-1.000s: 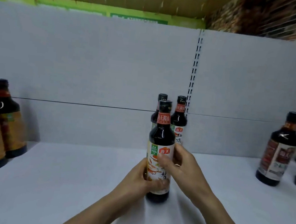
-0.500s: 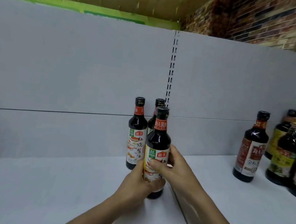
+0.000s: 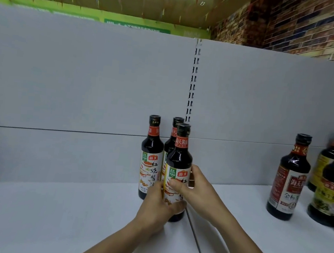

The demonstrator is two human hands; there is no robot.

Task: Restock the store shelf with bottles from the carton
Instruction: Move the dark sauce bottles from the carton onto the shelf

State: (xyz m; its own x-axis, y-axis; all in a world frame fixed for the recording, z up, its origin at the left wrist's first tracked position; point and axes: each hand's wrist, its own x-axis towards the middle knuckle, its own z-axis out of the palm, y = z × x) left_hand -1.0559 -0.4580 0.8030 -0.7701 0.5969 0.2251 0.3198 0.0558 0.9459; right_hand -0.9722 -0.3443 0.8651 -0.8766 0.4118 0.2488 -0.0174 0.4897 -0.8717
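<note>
The front soy sauce bottle (image 3: 179, 160) stands upright on the white shelf (image 3: 51, 217), its base at the seam between two shelf boards. Both hands are clamped on it: the left hand (image 3: 158, 209) wraps the lower label, and the right hand (image 3: 198, 192) grips the label's right side with the thumb across the front. Just behind stand two matching bottles, one to the left (image 3: 151, 155) and one (image 3: 174, 131) mostly hidden. Well apart on the right are a red-labelled bottle (image 3: 289, 179) and darker ones (image 3: 331, 193), all before the grey back panel (image 3: 85, 77).
</note>
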